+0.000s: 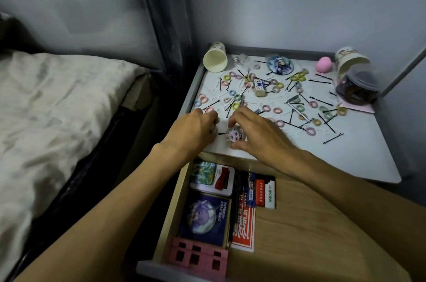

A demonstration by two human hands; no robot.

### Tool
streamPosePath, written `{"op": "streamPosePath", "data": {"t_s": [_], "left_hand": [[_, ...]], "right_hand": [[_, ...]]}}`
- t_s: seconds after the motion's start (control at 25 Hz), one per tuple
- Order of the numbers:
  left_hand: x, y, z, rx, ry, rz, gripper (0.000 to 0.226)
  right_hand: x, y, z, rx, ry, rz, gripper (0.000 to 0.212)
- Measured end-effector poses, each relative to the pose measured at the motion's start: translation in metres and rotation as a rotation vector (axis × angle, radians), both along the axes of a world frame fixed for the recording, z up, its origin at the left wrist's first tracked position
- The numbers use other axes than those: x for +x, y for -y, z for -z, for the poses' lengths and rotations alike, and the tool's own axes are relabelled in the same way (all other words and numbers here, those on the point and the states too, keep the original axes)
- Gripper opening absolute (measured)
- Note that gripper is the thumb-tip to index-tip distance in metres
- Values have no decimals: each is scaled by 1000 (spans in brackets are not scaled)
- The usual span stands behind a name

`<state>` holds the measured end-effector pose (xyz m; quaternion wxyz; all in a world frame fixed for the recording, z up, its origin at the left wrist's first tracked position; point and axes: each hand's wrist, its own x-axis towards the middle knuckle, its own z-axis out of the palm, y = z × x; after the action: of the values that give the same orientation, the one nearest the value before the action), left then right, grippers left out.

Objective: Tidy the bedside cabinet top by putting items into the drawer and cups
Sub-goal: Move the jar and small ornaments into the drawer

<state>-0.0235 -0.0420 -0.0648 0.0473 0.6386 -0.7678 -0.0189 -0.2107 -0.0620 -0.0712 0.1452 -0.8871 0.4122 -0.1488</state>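
- The small round badge (234,136) is being kept at the front left of the table (345,157), a little way back from its near edge.
- The badge is being bracketed by the right hand (258,130): a curled fingertip is being set on its far side and the thumb on its near side, so it is apparently being pinched, with the other fingers loosely bent above it.
- The left hand (196,128) is being held just to the left of the badge, knuckles up and fingers curled down onto the table. Something pale is being covered by those fingers, but whether it is being gripped cannot be told.
- The open drawer (171,208) is being presented directly beneath and nearer than both hands, so the coming move is being judged as a short pull back over the table edge and down. The right hand is the better placed for it, since the badge is already being enclosed by it.
- Bare wooden floor is being left free on the drawer's right side, while its left side is being taken up by boxes and cards.
- Hair ties (266,108) and bobby pins (333,139) are being left scattered beyond the hands, and a paper cup (215,61) is being left on its side at the far left corner.
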Motion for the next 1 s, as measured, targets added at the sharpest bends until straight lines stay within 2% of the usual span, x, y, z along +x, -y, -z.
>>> {"op": "streamPosePath", "data": {"t_s": [0.2,0.36,0.44,0.64,0.8,0.88,1.0], "left_hand": [[10,4,2,22,-165,-72,31],[18,4,6,50,-246,-101,31],[18,4,6,41,-275,-94,31],[11,-3,-8,44,-380,-90,28],[-1,-22,-32,126,-498,-87,24],[-4,-35,-45,163,-462,-49,24],[1,-65,-54,223,-335,-2,25]], "right_hand": [[-3,0,7,-55,42,-18,42],[-3,5,12,7,40,-36,27],[-3,6,15,77,146,0,19],[-8,11,3,313,558,314,6],[-17,-15,-15,404,618,376,12],[-23,-39,-20,470,619,338,17],[-27,-82,-12,710,540,291,17]]}}
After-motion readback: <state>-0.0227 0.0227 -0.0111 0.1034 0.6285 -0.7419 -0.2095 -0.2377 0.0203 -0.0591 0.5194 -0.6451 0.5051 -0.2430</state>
